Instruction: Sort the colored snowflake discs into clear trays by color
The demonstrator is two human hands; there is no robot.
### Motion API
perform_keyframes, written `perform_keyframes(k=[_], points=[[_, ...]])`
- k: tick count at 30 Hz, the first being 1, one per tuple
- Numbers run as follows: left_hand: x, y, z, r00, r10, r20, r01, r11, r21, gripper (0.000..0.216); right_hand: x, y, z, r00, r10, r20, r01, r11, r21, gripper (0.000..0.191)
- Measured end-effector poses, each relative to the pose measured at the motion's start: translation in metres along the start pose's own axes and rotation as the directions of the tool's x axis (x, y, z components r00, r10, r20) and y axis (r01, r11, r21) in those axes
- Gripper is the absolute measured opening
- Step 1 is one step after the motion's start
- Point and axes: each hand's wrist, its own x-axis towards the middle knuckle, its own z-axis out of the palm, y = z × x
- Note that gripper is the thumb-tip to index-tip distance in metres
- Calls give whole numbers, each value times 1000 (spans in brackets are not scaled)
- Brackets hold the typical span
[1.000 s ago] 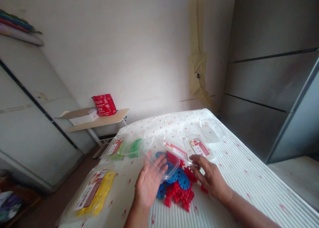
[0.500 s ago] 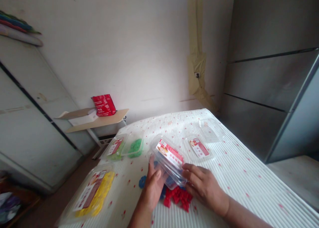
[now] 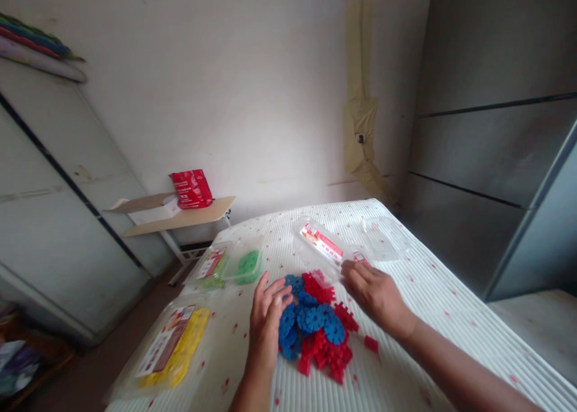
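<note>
The clear box (image 3: 318, 253) has moved beyond the blue discs (image 3: 311, 319), pinched by the fingers of the right hand (image 3: 377, 296) above the tabletop (image 3: 234, 340); the left hand (image 3: 265, 319) is loosely open, seemingly empty. Setting aside appears underway, calling for gentle lowering.

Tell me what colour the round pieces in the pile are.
The round pieces are blue, clearest in the head view.

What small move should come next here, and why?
Probably lowering the clear container beyond the blue discs: the right hand grips its edge, while the left hand, beside the discs, appears to hold nothing.
</note>
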Motion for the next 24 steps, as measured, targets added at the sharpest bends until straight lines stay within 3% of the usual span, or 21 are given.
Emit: perform_keyframes(k=[3,6,8,16,24], points=[[7,-3,-13,987,89,-132,-59,975,215,53,21,28,12,986,58,156,-30,985,-172,21],[14,-12,-27,969,175,-175,-99,921,376,44,37,50,28,911,149,384,-37,958,-283,17],[18,-18,-33,962,214,-169,-119,887,446,40,43,59,38,861,179,476,-27,951,-309,16],[19,-21,-34,955,254,-154,-142,845,515,37,42,64,67,789,202,580,-15,950,-312,22],[19,-26,-35,954,277,-113,-170,813,556,37,54,62,63,779,279,561,-98,938,-331,21]])
